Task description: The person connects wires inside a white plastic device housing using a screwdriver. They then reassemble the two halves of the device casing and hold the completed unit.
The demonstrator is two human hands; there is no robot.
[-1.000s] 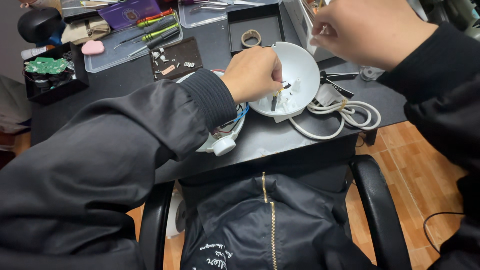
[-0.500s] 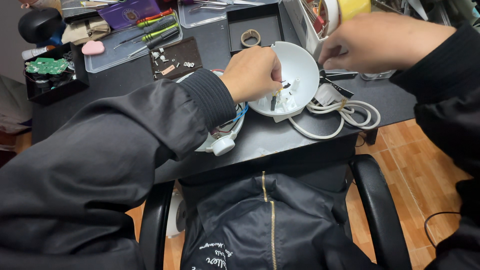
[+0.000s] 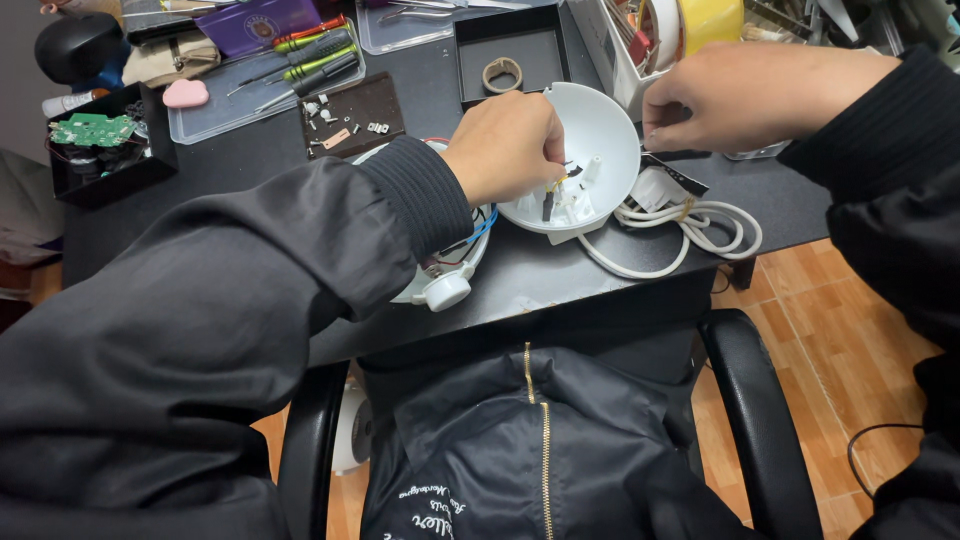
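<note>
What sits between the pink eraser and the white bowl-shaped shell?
In the head view, a small brown tray of screws and tiny parts lies between the pink eraser and the white shell, which the left hand is touching.

A flat purple package (image 3: 262,22) with a round pale emblem lies at the desk's (image 3: 430,90) far edge, left of centre, beside the screwdrivers. No screens or signs show.

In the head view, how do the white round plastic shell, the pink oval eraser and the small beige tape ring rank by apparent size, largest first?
1. White round plastic shell, clearly largest.
2. and 3. Pink oval eraser and small beige tape ring look about alike; I cannot rank them.
</note>
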